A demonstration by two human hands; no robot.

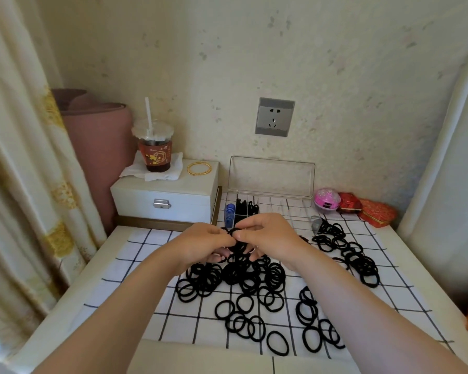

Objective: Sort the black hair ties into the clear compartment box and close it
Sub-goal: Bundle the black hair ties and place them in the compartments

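Many black hair ties (235,282) lie scattered on a white grid-patterned cloth (135,249), with another heap (346,252) at the right. My left hand (203,244) and my right hand (270,236) meet above the middle pile, both pinching a small bunch of black hair ties (238,245). Behind them stands the clear compartment box (270,206) with its lid (270,175) propped upright. One of its left compartments holds some black ties (245,206), and a blue item (229,213) sits in the leftmost one. My hands hide the box's front edge.
A white jewellery box (165,198) at the back left carries a lidded drink cup (156,147) with a straw on a tissue, plus gold bangles (199,168). A pink ball (327,200) and red boxes (368,207) sit at the back right. A curtain (25,171) hangs left.
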